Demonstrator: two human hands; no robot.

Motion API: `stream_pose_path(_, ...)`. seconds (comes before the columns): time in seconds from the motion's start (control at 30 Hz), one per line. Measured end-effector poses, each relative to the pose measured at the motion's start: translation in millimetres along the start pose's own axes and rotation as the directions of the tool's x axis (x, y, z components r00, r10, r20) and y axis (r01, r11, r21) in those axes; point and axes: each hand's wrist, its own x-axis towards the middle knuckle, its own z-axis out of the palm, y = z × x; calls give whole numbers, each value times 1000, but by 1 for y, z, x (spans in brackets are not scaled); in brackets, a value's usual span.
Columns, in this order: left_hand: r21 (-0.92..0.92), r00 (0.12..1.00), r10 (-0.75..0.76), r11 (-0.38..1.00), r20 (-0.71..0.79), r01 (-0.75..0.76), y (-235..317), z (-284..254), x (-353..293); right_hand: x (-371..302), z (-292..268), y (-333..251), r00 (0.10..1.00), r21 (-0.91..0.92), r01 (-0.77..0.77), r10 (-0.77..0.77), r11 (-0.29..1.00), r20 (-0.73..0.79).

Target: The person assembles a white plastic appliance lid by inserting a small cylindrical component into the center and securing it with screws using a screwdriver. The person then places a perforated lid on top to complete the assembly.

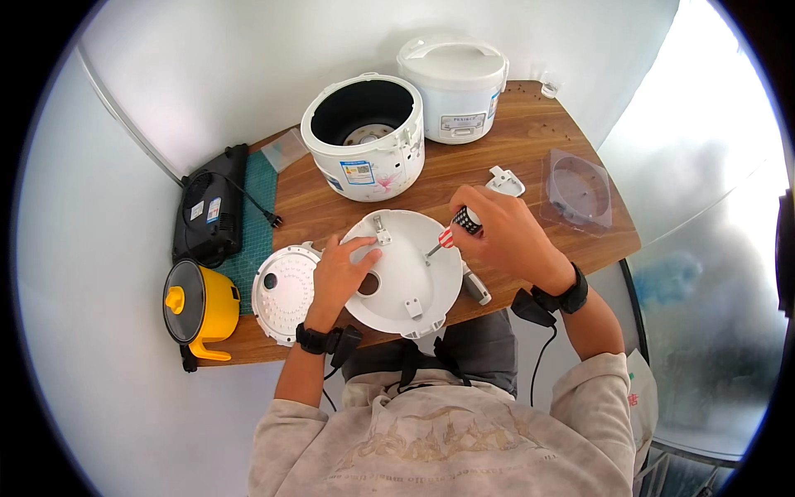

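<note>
A white rice cooker lid (397, 282) lies with its hollow side up at the table's near edge. My right hand (505, 230) is closed round a screwdriver (445, 240) with a red-and-white striped and black-and-white handle. Its shaft slants down to the inside of the lid, right of the middle. My left hand (339, 273) reaches over the lid's left part with its fingers apart. Its index finger is close to a small bracket (381, 231); whether it touches that is hard to tell. Beside that hand sits a perforated white inner lid plate (286, 290), partly covered by it.
An open white rice cooker body (364, 178) and a lidded white rice cooker (455, 87) stand at the back. Left are a yellow pot (217, 302), a black appliance (207, 224) and a green mat (258, 190). Right are a clear plastic tray (577, 190) and a white handle part (506, 181).
</note>
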Motion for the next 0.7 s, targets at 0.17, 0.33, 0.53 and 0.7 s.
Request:
stream_pose_path(0.17,-44,987,109,992,-115,-114,-6,2,1,-2,-11,-9,997,-4,-34,33,999,-76)
stream_pose_path(0.33,-56,928,273,954,-253,-296,-1,-8,1,-8,-18,-17,976,128,-86,109,988,-191)
stream_pose_path(0.53,-284,974,204,932,-99,-224,47,-42,-20,-23,-12,-27,929,376,-139,253,916,-272)
stream_pose_path(0.7,-638,996,94,766,-7,-77,48,-40,-27,-27,0,-30,913,379,-4,158,925,-375)
